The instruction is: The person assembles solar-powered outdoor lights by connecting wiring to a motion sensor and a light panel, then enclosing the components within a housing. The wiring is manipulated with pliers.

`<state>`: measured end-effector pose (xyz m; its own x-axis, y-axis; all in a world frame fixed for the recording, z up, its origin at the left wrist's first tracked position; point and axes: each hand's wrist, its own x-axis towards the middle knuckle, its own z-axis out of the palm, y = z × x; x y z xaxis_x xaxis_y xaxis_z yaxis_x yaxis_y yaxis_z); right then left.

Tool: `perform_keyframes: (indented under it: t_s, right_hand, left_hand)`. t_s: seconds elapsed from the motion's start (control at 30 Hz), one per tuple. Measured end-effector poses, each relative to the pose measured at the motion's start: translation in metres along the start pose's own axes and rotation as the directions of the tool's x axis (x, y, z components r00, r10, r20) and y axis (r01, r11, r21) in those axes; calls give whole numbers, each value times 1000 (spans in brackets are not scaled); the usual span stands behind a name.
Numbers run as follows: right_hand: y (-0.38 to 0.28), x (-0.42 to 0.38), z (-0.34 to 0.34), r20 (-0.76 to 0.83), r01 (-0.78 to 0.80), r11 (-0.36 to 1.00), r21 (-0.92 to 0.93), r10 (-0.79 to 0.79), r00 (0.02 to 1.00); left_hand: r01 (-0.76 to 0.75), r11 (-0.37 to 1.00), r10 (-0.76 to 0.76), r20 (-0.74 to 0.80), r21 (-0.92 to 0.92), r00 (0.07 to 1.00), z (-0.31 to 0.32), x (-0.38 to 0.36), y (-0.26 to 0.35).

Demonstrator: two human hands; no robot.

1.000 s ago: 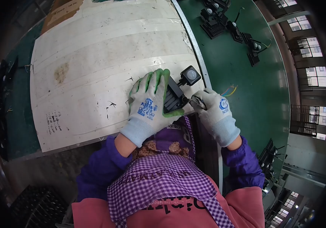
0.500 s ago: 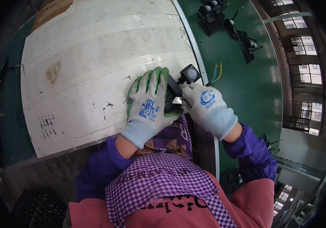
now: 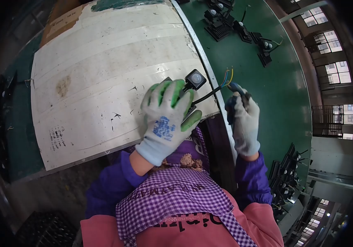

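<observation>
My left hand [image 3: 166, 109], in a white glove with green fingers and palm, lies over a black sensor floodlight and grips it against the white board. Most of the lamp's body is hidden beneath the glove. Its square black sensor head [image 3: 195, 79] with a pale round lens sticks out beyond my fingers. A black cable [image 3: 207, 96] runs from the lamp to the right and ends in loose blue and yellow wires [image 3: 228, 79]. Just below those wire ends is my right hand [image 3: 245, 119], gloved, its fingers curled around something dark I cannot make out.
The worn white board [image 3: 110, 61] carries dark scraps [image 3: 116, 115] and handwriting. A metal edge [image 3: 203, 55] separates it from the green table [image 3: 281, 99]. Several black sensor lamps lie at the table's far end [image 3: 219, 24], and more [image 3: 285, 173] lie at the lower right.
My right hand has moved from the lamp to the right, over the metal edge, and turned sideways. The cable now shows stretched out between lamp and hand. My left hand stays on the lamp.
</observation>
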<state>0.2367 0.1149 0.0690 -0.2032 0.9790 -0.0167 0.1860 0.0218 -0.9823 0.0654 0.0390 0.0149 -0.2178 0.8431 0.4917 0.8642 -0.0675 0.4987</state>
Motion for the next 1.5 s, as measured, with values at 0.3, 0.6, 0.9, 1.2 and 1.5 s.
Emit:
perform_keyframes:
  t_s: [0.3,0.6,0.9,1.2,1.5]
  right_hand:
    - [1,25,21,400,329,925,-189,-234,886]
    - [-15,29,35,380,233,896,-377,-79,921]
    - [-10,25,16,409,123,986,-112,-67,910]
    - [-14,37,17,461,-99,995,-20,97,882]
    - [-22,27,9,480,-304,906,295,135,867]
  left_hand:
    - [63,997,-60,73,-35,995,34,-1,-2]
    - [23,998,-19,71,-59,997,22,0,-2]
    - [289,601,-126,268,-746,955,23,12,4]
    - [526,410,-144,517,-745,844,9,22,5]
    - [233,628,-157,172,-743,973,17,30,26]
